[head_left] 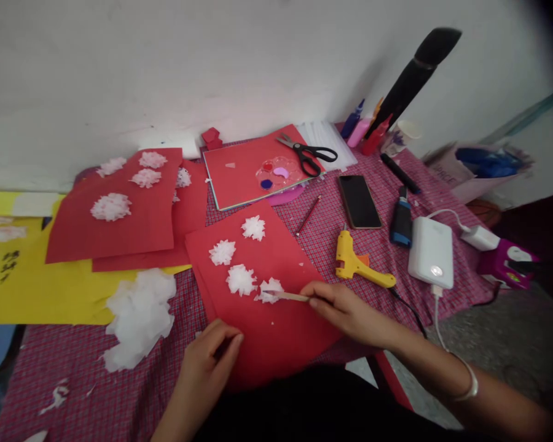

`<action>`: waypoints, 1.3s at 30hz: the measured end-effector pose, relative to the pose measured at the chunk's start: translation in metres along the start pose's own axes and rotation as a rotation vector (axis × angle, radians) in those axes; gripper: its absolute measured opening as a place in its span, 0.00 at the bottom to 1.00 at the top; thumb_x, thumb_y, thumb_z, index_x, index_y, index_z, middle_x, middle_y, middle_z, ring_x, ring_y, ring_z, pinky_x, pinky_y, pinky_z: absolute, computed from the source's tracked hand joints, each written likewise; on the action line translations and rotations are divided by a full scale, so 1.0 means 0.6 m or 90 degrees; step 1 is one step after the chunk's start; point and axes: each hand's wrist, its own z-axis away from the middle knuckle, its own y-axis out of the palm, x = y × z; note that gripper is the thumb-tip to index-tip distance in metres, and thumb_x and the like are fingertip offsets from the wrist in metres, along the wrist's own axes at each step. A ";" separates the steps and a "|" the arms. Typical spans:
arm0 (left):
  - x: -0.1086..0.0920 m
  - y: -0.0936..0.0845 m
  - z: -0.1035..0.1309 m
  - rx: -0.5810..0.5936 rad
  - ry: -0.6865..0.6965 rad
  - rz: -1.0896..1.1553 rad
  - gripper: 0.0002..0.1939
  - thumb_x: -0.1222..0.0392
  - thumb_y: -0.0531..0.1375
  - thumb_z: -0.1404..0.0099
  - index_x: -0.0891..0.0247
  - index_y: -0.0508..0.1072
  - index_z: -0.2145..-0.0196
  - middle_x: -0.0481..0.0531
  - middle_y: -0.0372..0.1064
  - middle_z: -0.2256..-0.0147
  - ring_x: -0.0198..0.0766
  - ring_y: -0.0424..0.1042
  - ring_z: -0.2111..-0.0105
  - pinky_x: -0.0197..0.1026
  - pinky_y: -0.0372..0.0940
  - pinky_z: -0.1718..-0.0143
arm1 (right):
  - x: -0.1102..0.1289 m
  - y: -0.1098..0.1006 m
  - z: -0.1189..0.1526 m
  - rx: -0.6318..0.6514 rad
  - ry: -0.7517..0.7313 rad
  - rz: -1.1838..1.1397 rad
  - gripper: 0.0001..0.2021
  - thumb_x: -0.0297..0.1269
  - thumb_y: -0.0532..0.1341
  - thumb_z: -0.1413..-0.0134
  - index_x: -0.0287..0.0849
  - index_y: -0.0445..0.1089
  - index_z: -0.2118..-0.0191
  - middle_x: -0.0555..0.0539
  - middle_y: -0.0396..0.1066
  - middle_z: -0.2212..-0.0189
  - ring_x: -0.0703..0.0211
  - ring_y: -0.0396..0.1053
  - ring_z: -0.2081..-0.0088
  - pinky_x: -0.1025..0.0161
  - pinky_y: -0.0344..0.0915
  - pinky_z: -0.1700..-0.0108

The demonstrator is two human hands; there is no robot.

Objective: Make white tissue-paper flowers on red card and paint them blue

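Observation:
My right hand [338,310] pinches a thin pale stick [288,296] whose narrow tip touches the lowest white crumpled-paper flower [270,290]. That flower sits on a red paper sheet [276,344] in front of me. Three more white flowers, including one just to the left [241,280], are on the same sheet. My left hand [211,356] rests at the sheet's left front edge, fingers curled and thumb against the index finger, with nothing visible in it. Beyond it lies a pile of loose white tissue pieces [141,319].
Red sheets [74,227] with white flowers overlap yellow paper [64,294] at left. Scissors [306,153] and a paint palette [274,174] lie on red paper behind. To the right are a phone [360,201], yellow glue gun [362,264], cutter [401,220] and corded power bank [431,252].

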 end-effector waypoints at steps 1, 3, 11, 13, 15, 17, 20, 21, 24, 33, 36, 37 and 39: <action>-0.009 0.000 0.002 0.001 0.002 0.015 0.12 0.55 0.54 0.32 0.59 0.72 0.71 0.48 0.69 0.74 0.35 0.69 0.74 0.35 0.64 0.71 | 0.011 0.005 0.004 0.006 -0.010 0.002 0.11 0.28 0.50 0.37 0.41 0.68 0.57 0.48 0.73 0.65 0.62 0.70 0.64 0.66 0.65 0.61; -0.029 0.003 0.003 0.038 0.014 0.050 0.11 0.53 0.53 0.32 0.57 0.74 0.65 0.50 0.73 0.69 0.38 0.72 0.70 0.37 0.68 0.68 | 0.035 0.022 0.007 0.034 -0.048 0.030 0.12 0.27 0.49 0.37 0.40 0.68 0.55 0.47 0.74 0.62 0.61 0.71 0.62 0.66 0.65 0.59; -0.049 0.026 -0.019 0.037 -0.012 0.313 0.21 0.50 0.45 0.29 0.54 0.72 0.48 0.53 0.71 0.48 0.45 0.70 0.47 0.48 0.69 0.49 | 0.079 0.051 0.004 0.054 -0.280 0.266 0.11 0.31 0.50 0.36 0.37 0.69 0.59 0.40 0.74 0.64 0.56 0.71 0.64 0.60 0.68 0.61; -0.048 0.004 -0.032 -0.094 -0.014 0.432 0.18 0.52 0.47 0.29 0.55 0.75 0.55 0.52 0.76 0.60 0.43 0.75 0.58 0.45 0.73 0.58 | 0.054 0.014 0.024 -0.067 -0.210 0.277 0.11 0.32 0.51 0.36 0.41 0.68 0.53 0.41 0.73 0.59 0.54 0.71 0.58 0.57 0.69 0.55; -0.045 -0.023 -0.048 -0.172 0.001 0.440 0.11 0.55 0.53 0.32 0.55 0.73 0.58 0.46 0.69 0.74 0.36 0.71 0.73 0.38 0.70 0.68 | 0.012 -0.028 0.047 -0.222 -0.095 0.312 0.14 0.32 0.53 0.38 0.46 0.64 0.48 0.41 0.71 0.53 0.49 0.69 0.51 0.50 0.66 0.48; -0.037 -0.040 -0.064 -0.159 0.042 0.272 0.08 0.57 0.56 0.34 0.57 0.73 0.60 0.42 0.62 0.80 0.32 0.63 0.80 0.33 0.63 0.76 | -0.038 -0.062 0.066 -0.286 -0.005 0.379 0.22 0.30 0.57 0.44 0.52 0.60 0.44 0.40 0.65 0.47 0.44 0.66 0.46 0.45 0.64 0.44; -0.019 -0.037 -0.089 -0.017 0.183 -0.032 0.08 0.58 0.56 0.35 0.57 0.73 0.59 0.46 0.70 0.73 0.32 0.66 0.78 0.33 0.60 0.76 | -0.096 -0.084 0.080 -0.264 0.050 0.458 0.31 0.27 0.58 0.50 0.51 0.54 0.40 0.38 0.63 0.44 0.37 0.64 0.44 0.38 0.62 0.43; -0.015 -0.029 -0.097 0.043 0.243 -0.115 0.09 0.59 0.56 0.34 0.58 0.73 0.57 0.48 0.71 0.69 0.33 0.69 0.74 0.34 0.62 0.73 | -0.107 -0.085 0.080 -0.254 0.059 0.474 0.32 0.26 0.57 0.50 0.49 0.53 0.39 0.37 0.62 0.44 0.37 0.63 0.44 0.39 0.62 0.43; -0.012 -0.001 -0.121 0.166 0.395 -0.314 0.12 0.55 0.56 0.32 0.59 0.70 0.53 0.53 0.71 0.62 0.39 0.71 0.65 0.38 0.63 0.67 | -0.117 -0.080 0.072 -0.241 0.062 0.512 0.29 0.24 0.55 0.50 0.43 0.56 0.41 0.34 0.64 0.46 0.37 0.65 0.45 0.41 0.62 0.43; -0.014 0.044 -0.172 0.212 0.429 -0.370 0.09 0.61 0.51 0.28 0.62 0.69 0.64 0.51 0.69 0.66 0.36 0.68 0.69 0.37 0.58 0.69 | -0.125 -0.099 0.054 -0.330 0.095 0.531 0.12 0.30 0.55 0.47 0.39 0.64 0.56 0.39 0.69 0.61 0.46 0.70 0.60 0.51 0.69 0.59; -0.019 0.042 -0.180 0.207 0.375 -0.326 0.09 0.60 0.52 0.29 0.62 0.68 0.66 0.49 0.71 0.68 0.36 0.69 0.69 0.38 0.55 0.71 | -0.100 -0.094 0.078 -0.303 0.083 0.443 0.04 0.33 0.54 0.43 0.43 0.62 0.62 0.44 0.68 0.67 0.52 0.69 0.67 0.57 0.67 0.65; -0.022 0.040 -0.182 0.209 0.356 -0.310 0.09 0.60 0.53 0.30 0.61 0.68 0.67 0.47 0.71 0.68 0.35 0.69 0.70 0.37 0.54 0.72 | -0.086 -0.086 0.086 -0.260 0.062 0.398 0.03 0.34 0.53 0.42 0.43 0.62 0.62 0.45 0.68 0.68 0.54 0.69 0.68 0.59 0.66 0.66; -0.027 0.037 -0.187 0.219 0.323 -0.282 0.08 0.59 0.55 0.31 0.61 0.68 0.69 0.46 0.71 0.70 0.35 0.69 0.71 0.37 0.51 0.74 | -0.058 -0.063 0.097 -0.165 0.015 0.307 0.05 0.35 0.51 0.40 0.43 0.63 0.61 0.44 0.69 0.67 0.55 0.69 0.67 0.60 0.66 0.66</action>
